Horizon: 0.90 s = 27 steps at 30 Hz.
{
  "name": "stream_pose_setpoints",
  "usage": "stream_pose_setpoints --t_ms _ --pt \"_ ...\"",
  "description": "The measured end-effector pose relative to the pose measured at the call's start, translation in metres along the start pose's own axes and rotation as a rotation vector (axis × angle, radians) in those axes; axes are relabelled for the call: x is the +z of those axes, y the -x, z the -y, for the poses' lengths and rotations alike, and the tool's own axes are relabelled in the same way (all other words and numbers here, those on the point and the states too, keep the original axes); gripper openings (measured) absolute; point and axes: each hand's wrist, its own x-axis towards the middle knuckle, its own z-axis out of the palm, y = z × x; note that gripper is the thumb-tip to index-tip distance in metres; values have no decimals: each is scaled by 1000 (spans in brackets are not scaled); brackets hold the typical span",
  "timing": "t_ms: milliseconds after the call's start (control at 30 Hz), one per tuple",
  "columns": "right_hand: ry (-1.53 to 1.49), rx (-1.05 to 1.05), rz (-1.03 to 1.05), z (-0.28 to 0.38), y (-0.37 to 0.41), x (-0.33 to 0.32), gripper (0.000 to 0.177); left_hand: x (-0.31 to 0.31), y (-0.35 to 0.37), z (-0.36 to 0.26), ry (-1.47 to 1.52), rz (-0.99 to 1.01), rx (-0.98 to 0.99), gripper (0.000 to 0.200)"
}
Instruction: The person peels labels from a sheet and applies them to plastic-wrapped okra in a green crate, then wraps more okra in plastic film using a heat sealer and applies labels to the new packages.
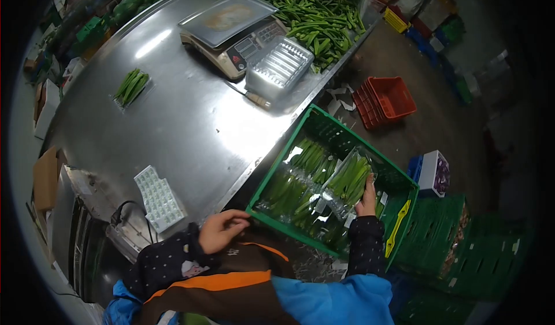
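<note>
My right hand (pixel 366 197) is inside the green crate (pixel 277 172), closed on the right edge of a clear pack of green okra (pixel 348 180). Other packs of okra (pixel 312 157) lie under and beside it in the crate. My left hand (pixel 224 230) is empty, its fingers apart, near the crate's left corner. On the metal table (pixel 191 128) a small tray of okra (pixel 132 87) sits at the left. A sheet of labels (pixel 159 199) lies at the table's near edge.
A weighing scale (pixel 231 33) stands beside stacked clear trays (pixel 279 65) and a heap of loose okra (pixel 324 21). Red crates (pixel 384 101) are on the floor. Green crates (pixel 433 232) stand at the right, near a white box (pixel 433 173).
</note>
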Motion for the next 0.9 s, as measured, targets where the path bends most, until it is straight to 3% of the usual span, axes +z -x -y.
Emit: stream_pose_setpoints --t_ms 33,100,233,467,533,567,633,667,700,733,767,800,900 --pt "5 4 3 -2 -24 -23 52 -6 -1 5 -21 -25 -25 23" --pt "325 -48 -112 -14 -61 -60 51 -18 0 11 -18 -90 -99 21" --pt "609 -40 -291 -39 -102 -68 48 -35 7 19 -22 -202 -185 18" --pt "637 -11 -353 -70 -129 -60 57 -44 11 20 -53 -250 -275 17" --pt "818 -206 -427 -120 -173 -123 53 -47 9 25 -30 -272 -258 17" --pt "724 -299 -362 -118 -173 -127 51 -49 9 26 -5 -272 -261 17" --pt "1493 -593 -423 -121 -176 -161 34 -54 14 23 -10 -296 -240 18" --pt "1247 -814 -808 -121 -174 -130 27 -56 16 22 -69 -311 -207 18" --pt "1535 -1178 -599 -89 -140 -73 27 -58 21 23 -84 -348 -173 17" --pt "987 -749 -523 -70 -132 -20 25 -62 24 26 -98 -381 -134 16" --pt "1249 -1151 -296 -72 -128 28 19 -63 28 24 -132 -425 -152 16" --pt "694 -817 -205 -62 -96 114 15 -67 32 30 -137 -459 -119 16" --pt "565 -599 493 -80 -52 292 14 -79 48 32 -182 -553 -157 18"
